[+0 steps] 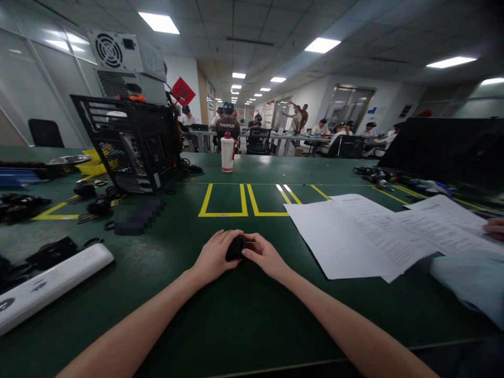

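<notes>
Forearms (142, 320) reach up from the lower left and lower right of the frame over a green table (236, 331). At the centre, their two hands meet on a small black object (235, 249), low over the tabletop. The left hand (216, 255) curls around it, fingers close together over the top and thumb on the near side. The right hand (265, 255) has its fingers bent toward the thumb at the object's right edge; whether they pinch it or only touch it, I cannot tell. A long white case (59, 283) lies at the lower left. Printed sheets (342, 239) overlap right of centre, and another person's hand (495, 227) shows at the right edge. Past the hands, yellow tape (223, 214) marks outlines on the tabletop. A black computer case (132, 142) stands at the upper left, and a white bottle (227, 155) stands upright above centre. Farther off, people (228, 126) sit at tables under ceiling lights (323, 45).
</notes>
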Demonstrator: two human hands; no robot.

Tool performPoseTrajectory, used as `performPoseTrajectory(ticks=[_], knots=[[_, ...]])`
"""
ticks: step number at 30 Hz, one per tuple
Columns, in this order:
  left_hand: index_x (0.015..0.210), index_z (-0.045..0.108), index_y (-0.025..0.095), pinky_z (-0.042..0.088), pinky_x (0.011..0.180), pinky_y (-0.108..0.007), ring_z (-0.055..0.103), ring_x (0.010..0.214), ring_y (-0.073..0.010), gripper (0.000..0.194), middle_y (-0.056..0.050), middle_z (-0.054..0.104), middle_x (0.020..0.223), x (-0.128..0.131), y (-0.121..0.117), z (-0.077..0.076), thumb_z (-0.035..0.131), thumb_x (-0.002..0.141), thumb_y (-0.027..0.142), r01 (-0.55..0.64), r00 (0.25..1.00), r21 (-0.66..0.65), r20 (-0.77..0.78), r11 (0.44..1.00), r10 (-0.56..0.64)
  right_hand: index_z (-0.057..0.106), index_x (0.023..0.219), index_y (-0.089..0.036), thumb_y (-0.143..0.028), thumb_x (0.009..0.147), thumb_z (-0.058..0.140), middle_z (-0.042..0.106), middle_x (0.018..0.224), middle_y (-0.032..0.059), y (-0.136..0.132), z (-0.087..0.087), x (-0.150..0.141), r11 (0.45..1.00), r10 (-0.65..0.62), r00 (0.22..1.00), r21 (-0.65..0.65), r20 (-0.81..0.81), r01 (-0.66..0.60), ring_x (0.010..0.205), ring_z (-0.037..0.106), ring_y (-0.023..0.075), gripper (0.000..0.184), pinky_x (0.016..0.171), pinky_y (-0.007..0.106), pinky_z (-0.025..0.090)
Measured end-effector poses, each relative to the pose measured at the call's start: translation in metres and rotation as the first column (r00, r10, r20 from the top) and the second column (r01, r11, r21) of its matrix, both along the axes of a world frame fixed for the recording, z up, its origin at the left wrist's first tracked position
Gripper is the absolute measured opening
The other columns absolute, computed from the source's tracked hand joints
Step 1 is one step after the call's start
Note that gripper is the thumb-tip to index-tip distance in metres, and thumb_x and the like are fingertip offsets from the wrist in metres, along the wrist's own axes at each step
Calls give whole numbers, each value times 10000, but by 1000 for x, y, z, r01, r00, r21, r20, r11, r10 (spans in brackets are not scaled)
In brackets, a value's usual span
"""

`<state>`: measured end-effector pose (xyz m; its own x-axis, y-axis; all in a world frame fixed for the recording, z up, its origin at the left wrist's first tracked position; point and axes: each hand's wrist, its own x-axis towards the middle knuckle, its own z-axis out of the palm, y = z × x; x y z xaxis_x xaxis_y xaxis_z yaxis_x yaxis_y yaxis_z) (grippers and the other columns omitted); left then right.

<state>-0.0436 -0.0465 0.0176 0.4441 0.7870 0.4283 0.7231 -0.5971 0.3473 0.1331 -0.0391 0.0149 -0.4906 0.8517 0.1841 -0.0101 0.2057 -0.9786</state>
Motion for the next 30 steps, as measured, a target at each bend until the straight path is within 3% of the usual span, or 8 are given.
performPoseTrajectory(ticks=[5, 10, 15, 22, 26, 30], knots=[[1194, 298, 271, 260, 998, -428, 413, 1117, -205, 633, -8, 458, 1200, 0, 0, 0, 616, 647, 243, -3, 1000, -4, -7, 1000, 3, 451, 947, -224, -171, 677, 597, 480, 1057, 6, -2, -2, -1, 996, -5, 1000, 93, -23, 7, 1050, 477, 156, 312, 937, 354, 369], [1190, 302, 272, 266, 997, -421, 418, 1112, -200, 602, -4, 463, 1193, 1, 0, 2, 602, 668, 262, -4, 1000, -15, 3, 1000, 4, 462, 932, -222, -225, 733, 536, 512, 998, 10, -3, 2, -1, 999, -20, 1000, 40, -14, 21, 981, 519, 164, 212, 852, 355, 438], [1182, 307, 275, 279, 985, -434, 430, 1104, -209, 596, -7, 475, 1178, 1, -2, 5, 606, 667, 263, -5, 1000, -22, 10, 1000, 5, 435, 1041, -221, -214, 739, 528, 502, 1075, 33, -3, 4, 1, 999, -38, 999, 7, 33, 38, 1044, 483, 170, 317, 912, 383, 395], [1189, 297, 266, 239, 1011, -418, 430, 1103, -193, 638, -7, 461, 1196, 0, 1, 0, 617, 638, 225, 9, 1000, -15, 5, 1000, -9, 445, 922, -221, -162, 658, 614, 486, 1051, 7, -2, -2, -2, 996, -14, 999, 91, -39, 17, 1039, 489, 159, 319, 936, 361, 372], [1195, 294, 266, 241, 1011, -414, 425, 1107, -189, 623, -6, 460, 1198, 0, 2, -1, 608, 657, 245, 6, 1000, -14, 17, 1000, -6, 454, 933, -217, -217, 721, 554, 519, 995, 15, -1, -1, -3, 1000, -9, 999, 27, -46, 10, 985, 524, 165, 235, 865, 361, 427], [1194, 292, 270, 246, 1008, -419, 436, 1097, -190, 616, -2, 472, 1184, 0, 1, 1, 607, 664, 259, 10, 1000, -24, 29, 1000, -10, 441, 1037, -226, -236, 742, 527, 509, 1061, 36, -1, 3, -1, 999, -44, 999, 14, 16, 44, 1014, 506, 174, 307, 895, 382, 400]])
